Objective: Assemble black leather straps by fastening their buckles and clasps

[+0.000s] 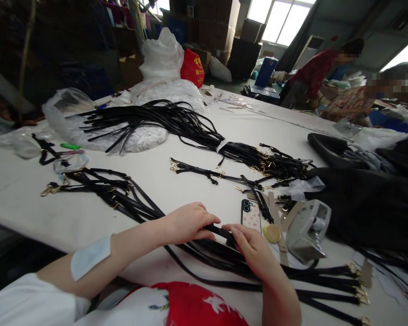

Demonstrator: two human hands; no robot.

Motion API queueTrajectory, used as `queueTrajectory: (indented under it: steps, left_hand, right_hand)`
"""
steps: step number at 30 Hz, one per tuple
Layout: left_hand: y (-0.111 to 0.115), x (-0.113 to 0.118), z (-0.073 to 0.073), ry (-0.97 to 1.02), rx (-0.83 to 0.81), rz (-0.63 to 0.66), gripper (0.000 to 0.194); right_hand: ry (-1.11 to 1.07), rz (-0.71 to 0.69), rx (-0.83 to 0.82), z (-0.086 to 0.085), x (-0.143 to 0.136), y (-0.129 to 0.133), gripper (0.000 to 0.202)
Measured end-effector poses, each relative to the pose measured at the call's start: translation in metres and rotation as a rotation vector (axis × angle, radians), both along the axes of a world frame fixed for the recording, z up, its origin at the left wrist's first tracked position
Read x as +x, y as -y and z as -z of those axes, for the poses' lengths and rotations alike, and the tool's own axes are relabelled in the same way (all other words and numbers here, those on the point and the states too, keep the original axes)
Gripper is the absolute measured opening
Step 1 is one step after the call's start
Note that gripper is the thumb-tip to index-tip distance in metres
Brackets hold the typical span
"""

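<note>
My left hand [190, 222] pinches a black strap [221, 232] between thumb and fingers, just above the table's near side. Close beside it, my right hand [253, 246] is closed around the same strap, where a thicker dark part shows; the fingers hide the detail. Beneath both hands runs a bundle of long black straps [204, 256]. Gold snap hooks [360, 294] end this bundle at the lower right, and another gold hook [50, 189] lies at its left end.
A tied bundle of black straps [177, 122] lies across the table [251, 124]. Nearer are shorter straps [204, 171], a phone [250, 215], a yellow round tin [271, 233] and a grey tape dispenser [308, 231]. Plastic bags [163, 59] pile up behind. Two people [347, 97] work at the far right.
</note>
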State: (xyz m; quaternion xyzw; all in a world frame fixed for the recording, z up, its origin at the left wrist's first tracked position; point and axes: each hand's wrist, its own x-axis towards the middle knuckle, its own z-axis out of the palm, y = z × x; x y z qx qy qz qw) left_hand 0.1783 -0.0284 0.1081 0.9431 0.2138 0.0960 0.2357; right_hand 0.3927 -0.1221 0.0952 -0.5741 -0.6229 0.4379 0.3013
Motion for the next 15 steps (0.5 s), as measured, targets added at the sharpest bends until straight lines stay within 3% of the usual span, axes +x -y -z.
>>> queueTrajectory:
  steps: [3,7,15]
  left_hand:
    - [0.0025,0.0018,0.0047,0.028,-0.036,0.026,0.035]
    - [0.0048,0.0041,0.0075,0.024,-0.070,0.035,0.034]
    - [0.0055,0.0027,0.0077,0.104,-0.222,-0.126,0.031]
  right_hand:
    - [-0.025,0.029,0.026,0.0018,0.0037,0.0004,0.037]
    - [-0.024,-0.053,-0.053,-0.0003,0.0038,0.0013,0.036]
    - [-0.015,-0.060,-0.114,0.0054,0.0005,-0.0018,0.035]
